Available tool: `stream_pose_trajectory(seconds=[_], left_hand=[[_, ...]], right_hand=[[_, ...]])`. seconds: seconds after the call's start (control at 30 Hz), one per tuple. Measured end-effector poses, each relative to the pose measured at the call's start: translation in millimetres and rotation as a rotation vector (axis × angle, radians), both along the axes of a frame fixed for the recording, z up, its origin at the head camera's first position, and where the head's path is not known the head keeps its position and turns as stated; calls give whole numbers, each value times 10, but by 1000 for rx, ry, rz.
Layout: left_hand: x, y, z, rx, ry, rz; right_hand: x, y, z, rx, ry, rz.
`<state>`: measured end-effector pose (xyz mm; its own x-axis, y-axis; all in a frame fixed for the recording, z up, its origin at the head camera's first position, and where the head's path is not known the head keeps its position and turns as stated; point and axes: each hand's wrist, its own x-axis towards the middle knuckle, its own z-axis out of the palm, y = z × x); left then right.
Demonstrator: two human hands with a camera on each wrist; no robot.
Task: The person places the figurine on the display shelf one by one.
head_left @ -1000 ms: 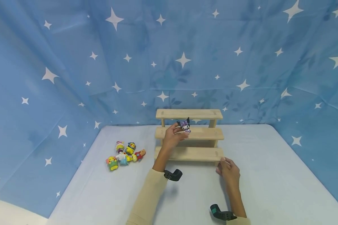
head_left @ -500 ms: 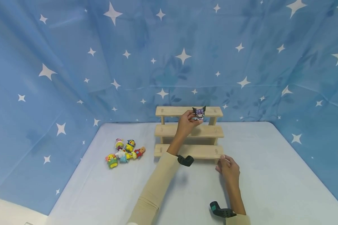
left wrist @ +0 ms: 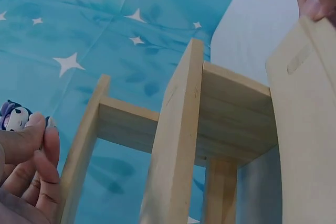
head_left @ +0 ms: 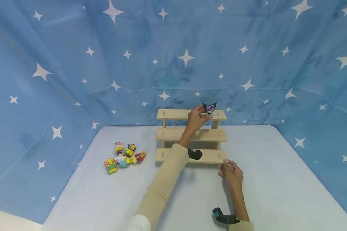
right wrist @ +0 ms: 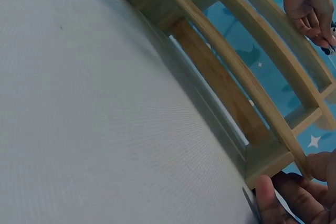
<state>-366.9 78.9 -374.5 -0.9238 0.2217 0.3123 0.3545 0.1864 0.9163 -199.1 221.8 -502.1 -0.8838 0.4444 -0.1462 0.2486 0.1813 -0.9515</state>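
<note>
My left hand point(head_left: 196, 119) pinches a small toy figurine point(head_left: 209, 109) with black pointed ears, a white face and a purple bow. It is held upright at the right part of the top tier of a three-tier wooden display stand point(head_left: 212, 135). In the left wrist view the figurine point(left wrist: 17, 118) shows between thumb and fingers, partly hidden by them. My right hand point(head_left: 232, 175) grips the front right corner of the stand's lowest tier. In the right wrist view, that hand's thumb and fingers point(right wrist: 310, 198) lie around the corner of the board.
Several colourful toy figurines point(head_left: 123, 160) lie in a cluster on the white tabletop point(head_left: 95, 195), left of the stand. A blue star-patterned cloth point(head_left: 133, 73) hangs behind and at the sides. Each wrist wears a black camera mount point(head_left: 225, 218).
My left hand has carried the figurine up and to the right, from over the middle tier to the top tier. My right hand has stayed at the stand's corner.
</note>
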Motion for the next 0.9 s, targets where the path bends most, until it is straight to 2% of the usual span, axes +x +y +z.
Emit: stream_pose_trajectory(seconds=[0.23,0.33,0.57,0.77,0.9], left_hand=[[-54,69,3,34,-45,-16],[-69,97,15,24,-51,-8],[-114,134,26,-62,-60,56],[-148,161,51,-64,-86,62],[-158,198,81,-68,-75,61]], right_hand=[[14,6,-32,-3,-2,0],[18,8,-35,-4,3,-2],[29,-20,-39,11,13,-3],[16,-16,-21,9,18,-6],[2,9,-10,3,35,-6]])
